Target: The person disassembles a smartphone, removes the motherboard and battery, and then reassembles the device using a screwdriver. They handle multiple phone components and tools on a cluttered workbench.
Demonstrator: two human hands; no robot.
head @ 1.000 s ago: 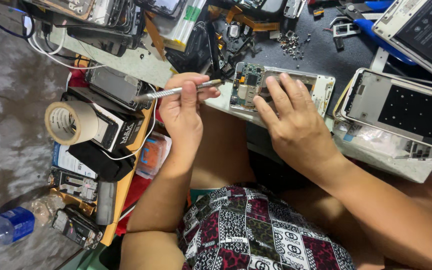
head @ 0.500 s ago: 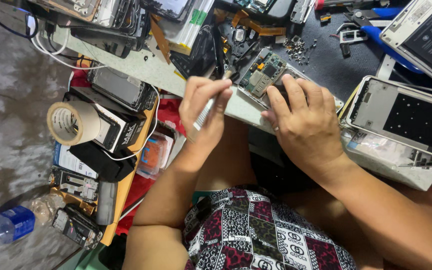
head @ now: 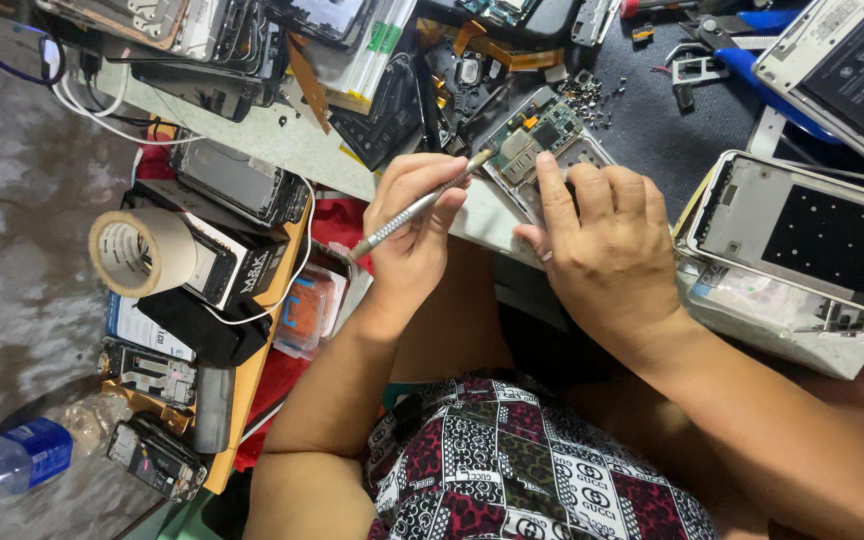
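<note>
An opened phone (head: pixel 542 140) with its green circuit board exposed lies at the near edge of the workbench. My left hand (head: pixel 414 225) grips a slim metal prying tool (head: pixel 407 215) like a pen, its tip touching the board's lower left corner. My right hand (head: pixel 602 245) lies flat over the phone's right half, index finger stretched onto the board, pinning it to the bench. My patterned shorts fill the bottom of the view.
A white phone frame (head: pixel 802 235) lies right of my right hand. Small screws (head: pixel 592 92) sit behind the phone. Stacked phone parts (head: pixel 252 30) crowd the back left. A tape roll (head: pixel 137 252) and dismantled phones rest on a low stand at left, a water bottle (head: pixel 12 455) below.
My left hand turned the metal tool from level to slanted and brought its tip down onto the board. My right hand shifted on the phone, which now lies angled.
</note>
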